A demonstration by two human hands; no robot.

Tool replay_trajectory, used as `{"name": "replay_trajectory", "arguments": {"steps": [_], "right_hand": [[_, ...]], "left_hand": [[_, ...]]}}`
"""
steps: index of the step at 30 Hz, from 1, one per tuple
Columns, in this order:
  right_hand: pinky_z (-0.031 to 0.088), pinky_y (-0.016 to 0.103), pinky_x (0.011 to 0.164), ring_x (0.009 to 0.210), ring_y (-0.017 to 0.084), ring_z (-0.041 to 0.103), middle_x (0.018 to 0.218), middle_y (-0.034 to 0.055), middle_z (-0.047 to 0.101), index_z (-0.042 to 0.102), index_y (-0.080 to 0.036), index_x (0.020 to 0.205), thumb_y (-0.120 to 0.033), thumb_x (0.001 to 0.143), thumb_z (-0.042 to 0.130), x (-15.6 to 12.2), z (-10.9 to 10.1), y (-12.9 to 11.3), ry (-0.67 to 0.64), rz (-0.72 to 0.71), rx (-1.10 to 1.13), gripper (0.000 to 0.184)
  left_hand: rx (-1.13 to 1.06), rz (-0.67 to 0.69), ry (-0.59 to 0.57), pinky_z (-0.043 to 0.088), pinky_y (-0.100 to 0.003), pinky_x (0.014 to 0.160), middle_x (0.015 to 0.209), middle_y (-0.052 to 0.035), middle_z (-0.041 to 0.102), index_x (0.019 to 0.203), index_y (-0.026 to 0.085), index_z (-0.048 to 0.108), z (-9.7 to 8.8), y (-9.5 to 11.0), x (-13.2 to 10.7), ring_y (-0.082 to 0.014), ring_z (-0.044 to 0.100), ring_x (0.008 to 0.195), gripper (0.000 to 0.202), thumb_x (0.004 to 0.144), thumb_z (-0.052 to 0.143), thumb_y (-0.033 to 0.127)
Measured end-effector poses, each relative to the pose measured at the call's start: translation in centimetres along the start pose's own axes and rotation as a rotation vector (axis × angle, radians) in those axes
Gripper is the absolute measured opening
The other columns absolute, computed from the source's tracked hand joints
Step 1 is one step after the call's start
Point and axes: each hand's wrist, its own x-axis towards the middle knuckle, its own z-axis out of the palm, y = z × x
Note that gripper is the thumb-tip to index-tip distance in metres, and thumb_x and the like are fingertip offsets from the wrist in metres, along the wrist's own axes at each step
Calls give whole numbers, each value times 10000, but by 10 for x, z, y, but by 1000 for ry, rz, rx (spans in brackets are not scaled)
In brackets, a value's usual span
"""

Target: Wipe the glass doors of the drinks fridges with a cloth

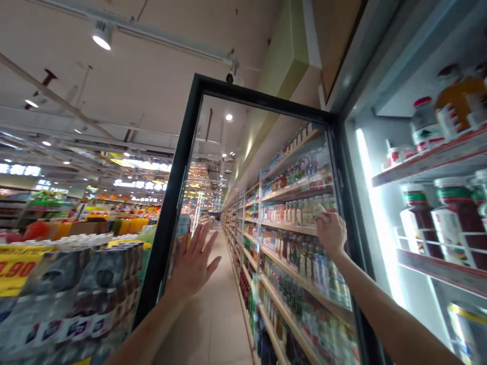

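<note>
A glass cooler door (188, 126) with a black frame stands swung open in front of me. My left hand (196, 256) is open, its fingers spread and its palm toward the glass near the left frame; it appears to rest on the pane. Further right, my right hand (332, 230) is closed against the glass near the hinge side. A small pale corner of what looks like a cloth (320, 208) sticks out above its fingers; the rest is hidden in the hand. Shelves of bottles and an aisle show in the pane.
To the right is the lit cooler interior, with bottles (454, 218) on wire-fronted shelves (437, 159). Stacked packs of drinks (72, 299) with a yellow price sign (21, 268) stand at the left. Store displays and ceiling lights (102, 39) lie beyond.
</note>
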Motion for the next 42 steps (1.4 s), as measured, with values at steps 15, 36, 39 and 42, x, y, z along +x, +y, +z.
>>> {"name": "replay_trajectory", "arguments": {"steps": [15,36,39,42], "right_hand": [[326,547,1018,1341,290,282,1456,149,299,391,-151,1362,-175,855,301,-34,5,20,-23,-292,-181,515],[277,434,1100,1369,226,243,1489,61,273,162,-251,1453,-71,830,366,-192,20,-79,-381,-726,-4,680],[267,454,1089,1360,230,266,1487,75,273,155,-270,1450,-67,848,366,-231,-1,-51,-302,-633,-80,670],[281,510,1050,1366,254,248,1496,113,236,123,-269,1452,-111,897,332,-236,-18,-22,-172,-341,-196,614]], "left_hand": [[-55,-50,-30,139,-489,1118,1465,-105,280,1405,204,290,5,4,-4,-264,165,1380,573,878,415,392],[-58,-26,-11,133,-481,1120,1457,-115,287,1438,192,167,-2,21,-18,-232,160,1381,590,903,399,284],[-91,13,-43,146,-433,1126,1431,-103,345,1433,184,191,-6,47,-43,-210,222,1366,579,901,399,276],[-70,4,-73,135,-420,1129,1406,-107,383,1430,161,206,-8,67,-63,-214,256,1354,594,893,412,310]]}}
